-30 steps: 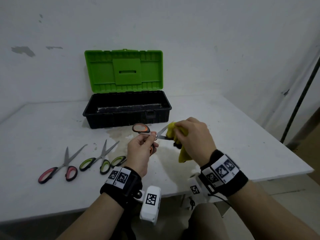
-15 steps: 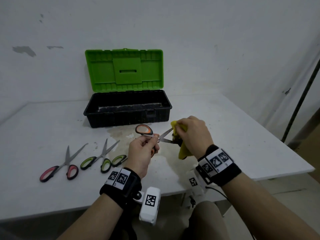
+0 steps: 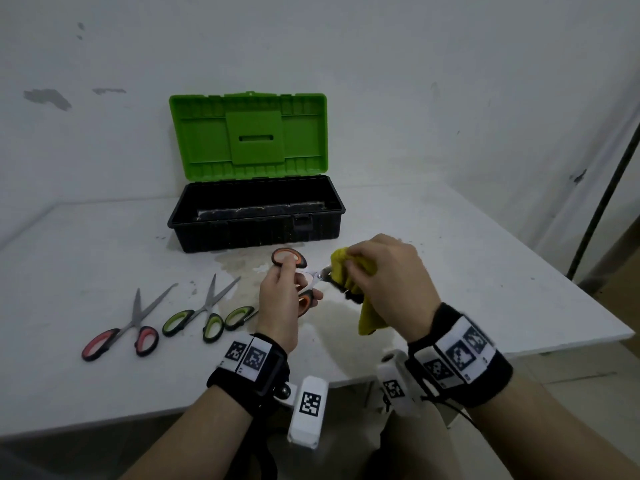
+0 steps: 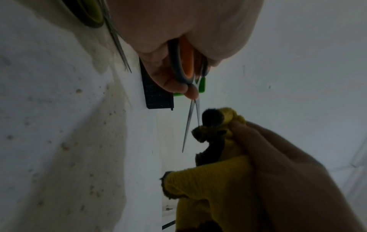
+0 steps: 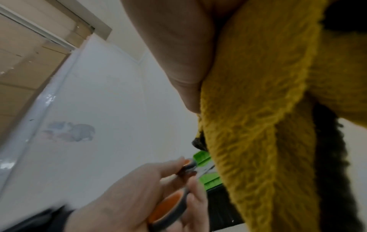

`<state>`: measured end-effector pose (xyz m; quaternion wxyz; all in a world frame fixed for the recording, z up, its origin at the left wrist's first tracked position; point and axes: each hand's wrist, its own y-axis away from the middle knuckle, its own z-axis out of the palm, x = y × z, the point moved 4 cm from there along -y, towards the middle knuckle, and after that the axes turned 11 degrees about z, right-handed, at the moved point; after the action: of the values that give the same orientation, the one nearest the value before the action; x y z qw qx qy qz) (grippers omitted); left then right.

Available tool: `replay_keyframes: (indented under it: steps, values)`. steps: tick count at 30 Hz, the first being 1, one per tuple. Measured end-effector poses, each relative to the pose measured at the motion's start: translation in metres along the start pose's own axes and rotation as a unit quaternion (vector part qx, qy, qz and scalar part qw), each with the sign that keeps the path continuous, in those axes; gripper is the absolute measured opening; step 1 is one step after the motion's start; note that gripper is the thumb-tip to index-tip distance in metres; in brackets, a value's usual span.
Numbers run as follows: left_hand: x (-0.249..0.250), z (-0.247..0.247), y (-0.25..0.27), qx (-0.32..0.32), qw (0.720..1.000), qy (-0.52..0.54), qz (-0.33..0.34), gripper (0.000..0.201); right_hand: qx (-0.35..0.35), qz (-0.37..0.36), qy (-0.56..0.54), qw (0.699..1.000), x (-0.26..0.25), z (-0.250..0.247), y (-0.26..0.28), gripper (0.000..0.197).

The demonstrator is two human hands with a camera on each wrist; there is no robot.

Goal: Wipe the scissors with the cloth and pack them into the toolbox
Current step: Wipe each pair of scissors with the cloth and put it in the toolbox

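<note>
My left hand [image 3: 282, 299] holds the orange-handled scissors [image 3: 290, 257] by their handles above the table, blades spread apart and pointing right. My right hand [image 3: 384, 271] grips a bunched yellow cloth [image 3: 349, 268] around one blade. In the left wrist view the two thin blades [image 4: 191, 119] part, one running into the cloth [image 4: 214, 185]. In the right wrist view the cloth [image 5: 264, 125] fills the right side and the orange handles [image 5: 168, 205] show in my left hand. The black toolbox [image 3: 256, 220] stands behind with its green lid [image 3: 247, 135] up.
On the white table [image 3: 485, 271] to the left lie red-handled scissors [image 3: 121, 327] and green-handled scissors [image 3: 197, 315], with another green handle [image 3: 239, 315] beside my left wrist. A brownish stain marks the table under my hands. A dark pole [image 3: 609, 188] leans at the right.
My right hand has slid the cloth left along the blade toward the pivot. The left hand has kept its hold on the handles, blades still apart.
</note>
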<state>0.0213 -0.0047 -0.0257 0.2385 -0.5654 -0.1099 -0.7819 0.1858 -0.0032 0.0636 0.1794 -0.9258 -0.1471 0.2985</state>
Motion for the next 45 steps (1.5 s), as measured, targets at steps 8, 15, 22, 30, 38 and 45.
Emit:
replay_keyframes:
  steps: [8,15,22,30,38,45]
  values:
    - [0.000,-0.001,0.002,-0.032,0.990,-0.108,0.090,0.042,-0.077,-0.023,0.094,0.992,-0.028,0.046,0.001,0.024]
    - [0.011,-0.009,-0.005,-0.016,0.997,-0.030,0.074,0.035,-0.098,0.001,0.120,0.988,-0.008,0.031,-0.005,0.022]
    - [0.008,0.000,0.002,-0.045,0.991,-0.080,0.096,0.038,-0.116,-0.062,0.132,0.982,-0.028,0.037,0.000,0.025]
    - [0.008,-0.001,0.002,-0.029,0.991,-0.090,0.093,0.036,-0.105,-0.075,0.128,0.983,-0.022,0.030,0.000,0.023]
    - [0.011,-0.003,-0.001,-0.012,0.996,-0.039,0.079,0.028,-0.109,-0.062,0.117,0.985,-0.006,0.029,0.005,0.023]
    - [0.002,0.003,0.003,-0.044,0.992,-0.098,0.069,0.030,-0.066,-0.061,0.100,0.991,-0.007,0.033,0.006,0.023]
